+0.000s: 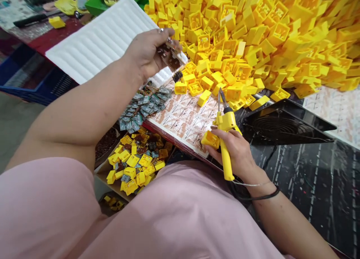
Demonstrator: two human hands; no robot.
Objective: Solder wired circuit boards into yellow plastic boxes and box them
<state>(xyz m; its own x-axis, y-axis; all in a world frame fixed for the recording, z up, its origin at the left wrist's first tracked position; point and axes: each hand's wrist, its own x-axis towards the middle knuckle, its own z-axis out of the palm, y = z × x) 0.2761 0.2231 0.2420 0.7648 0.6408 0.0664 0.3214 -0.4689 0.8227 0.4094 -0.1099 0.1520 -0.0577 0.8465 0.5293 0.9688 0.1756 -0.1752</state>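
Observation:
My left hand (147, 50) is closed around a brown circuit board (171, 59) with metal parts along its edge; some of the board is hidden by my fingers. It is above the right end of a white ridged foam sheet (104, 37). My right hand (239, 154) grips a yellow soldering gun (225, 157) by its handle, tip pointing up and away from me. A small yellow plastic housing (210, 139) is also held, at the thumb and fingers of that hand. A dark coiled piece (177, 77) lies just below the board.
A large heap of yellow housings (225, 52) covers the back of the table. Grey small parts with wires (143, 109) are piled at the table's left edge. Below stands a cardboard box (118, 189) of mixed pieces. A black fan (287, 124) sits at right, a blue crate (30, 88) at left.

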